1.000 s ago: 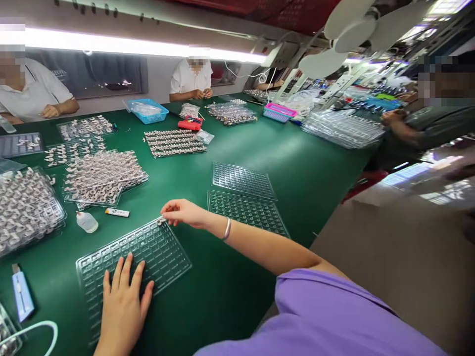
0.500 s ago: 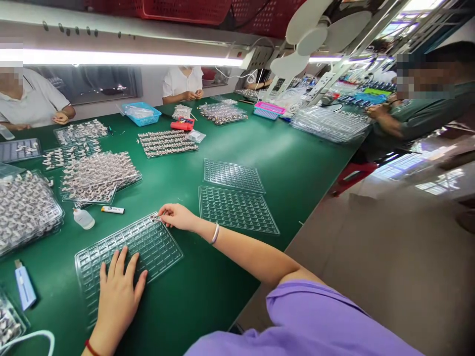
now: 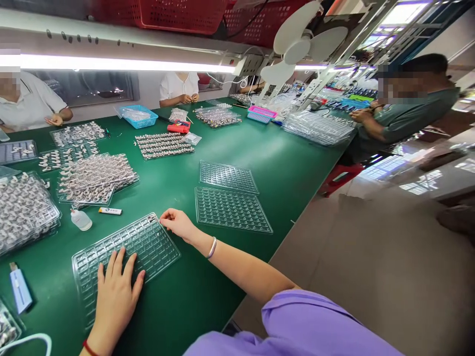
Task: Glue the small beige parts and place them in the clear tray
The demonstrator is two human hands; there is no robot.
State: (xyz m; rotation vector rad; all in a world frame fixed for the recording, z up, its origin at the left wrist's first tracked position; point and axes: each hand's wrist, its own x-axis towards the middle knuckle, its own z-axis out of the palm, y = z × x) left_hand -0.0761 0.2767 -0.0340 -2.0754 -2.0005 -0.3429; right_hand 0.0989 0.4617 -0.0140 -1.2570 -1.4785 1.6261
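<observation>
A clear plastic tray (image 3: 111, 243) with rows of small cells lies on the green table. My left hand (image 3: 117, 287) rests flat on its near left part, fingers spread. At the tray's far right corner, my right hand (image 3: 178, 225) has its thumb and fingers curled together. Whether anything is between those fingertips is hidden. In the corner cell just left of them sits a small part (image 3: 151, 217), too small to name. The other visible cells look bare. A small squeeze bottle (image 3: 80, 220) and a lighter-like white and yellow stick (image 3: 110, 211) lie beyond the tray.
Two clear trays (image 3: 232, 210) lie to the right. On the left are stacked trays of small whitish parts (image 3: 96, 178) and a blue-handled tool (image 3: 20, 289). A blue basket (image 3: 139, 116) stands farther back. Co-workers (image 3: 404, 109) sit around the table (image 3: 222, 262).
My right hand has drawn slightly right, off the corner cell; the small part it was touching now sits there apart from the fingers. My left hand stays on the tray. The view has shifted slightly.
</observation>
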